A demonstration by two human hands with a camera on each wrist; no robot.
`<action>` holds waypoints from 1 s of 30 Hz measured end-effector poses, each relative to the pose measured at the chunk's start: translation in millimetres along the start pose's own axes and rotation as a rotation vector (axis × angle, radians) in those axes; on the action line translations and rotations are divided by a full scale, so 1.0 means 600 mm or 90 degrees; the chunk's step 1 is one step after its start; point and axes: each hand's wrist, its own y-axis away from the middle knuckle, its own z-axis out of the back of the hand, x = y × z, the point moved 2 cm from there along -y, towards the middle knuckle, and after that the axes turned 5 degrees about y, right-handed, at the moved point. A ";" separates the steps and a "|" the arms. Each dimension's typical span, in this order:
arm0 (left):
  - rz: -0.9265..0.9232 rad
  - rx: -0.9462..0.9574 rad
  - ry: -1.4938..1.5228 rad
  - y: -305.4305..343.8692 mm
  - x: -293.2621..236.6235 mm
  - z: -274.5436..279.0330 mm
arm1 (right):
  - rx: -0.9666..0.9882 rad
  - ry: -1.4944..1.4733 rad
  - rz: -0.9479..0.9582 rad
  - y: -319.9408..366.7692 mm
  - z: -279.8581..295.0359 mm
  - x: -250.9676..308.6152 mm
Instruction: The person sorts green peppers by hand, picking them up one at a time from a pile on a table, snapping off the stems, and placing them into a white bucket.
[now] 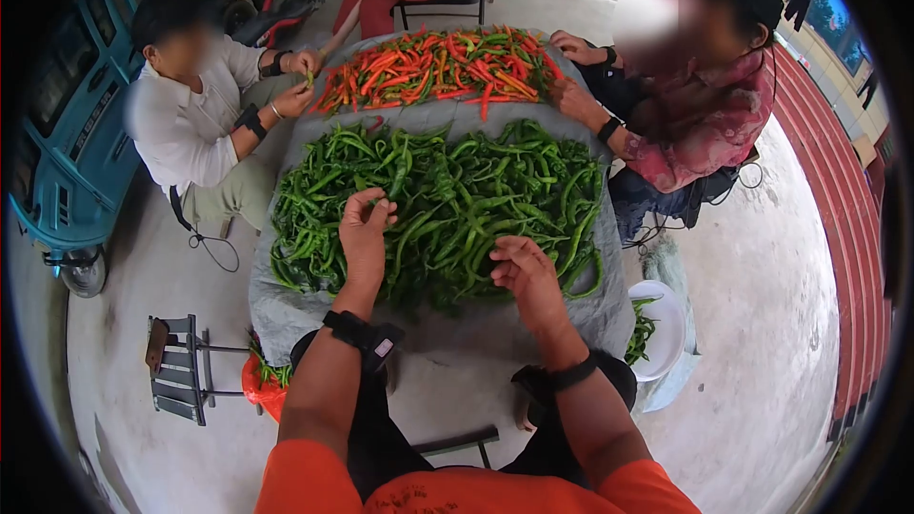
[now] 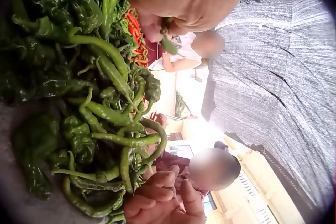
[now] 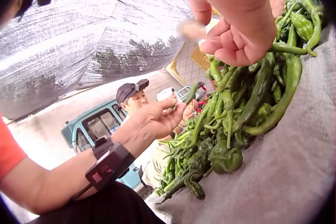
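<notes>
Green peppers (image 1: pixel 447 200) lie in a wide heap on a grey cloth (image 1: pixel 271 314). Above the heap's near left part, my left hand (image 1: pixel 365 233) pinches a small green pepper, which shows below the fingers in the left wrist view (image 2: pixel 169 46) and at the fingertips in the right wrist view (image 3: pixel 191 94). My right hand (image 1: pixel 533 286) hovers over the near right part of the heap, fingers loosely bent. Nothing shows between its fingers in the right wrist view (image 3: pixel 236 24).
Red and orange peppers (image 1: pixel 433 67) form a second heap at the far side. People sit left, right and opposite. A white basin (image 1: pixel 671 333) with green peppers stands at the lower right, a red bag (image 1: pixel 262 385) and a small chair (image 1: pixel 178 371) at the lower left.
</notes>
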 end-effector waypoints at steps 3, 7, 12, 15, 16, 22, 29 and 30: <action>-0.022 -0.102 -0.337 0.003 0.006 0.012 | 0.000 0.002 0.006 0.000 -0.001 -0.002; -0.079 -0.122 -0.512 0.016 -0.001 0.004 | -0.002 0.012 0.003 0.003 -0.003 0.003; -0.140 -0.068 -0.656 0.030 0.014 -0.018 | -0.004 0.021 -0.001 0.003 -0.003 0.003; -0.203 -0.183 -0.820 0.028 0.053 -0.004 | -0.005 0.026 -0.002 0.005 -0.003 0.004; -0.241 -0.210 -0.853 0.037 0.025 -0.027 | -0.006 0.028 -0.001 0.007 -0.003 0.005; -0.103 0.213 -0.350 0.057 0.002 -0.074 | 0.002 0.029 0.002 0.004 0.000 0.005; 0.118 0.327 -0.243 0.062 0.026 -0.101 | 0.002 0.052 -0.001 0.004 0.000 -0.001; 0.175 0.316 -0.186 0.065 0.020 -0.104 | 0.005 0.059 0.000 0.005 0.000 -0.001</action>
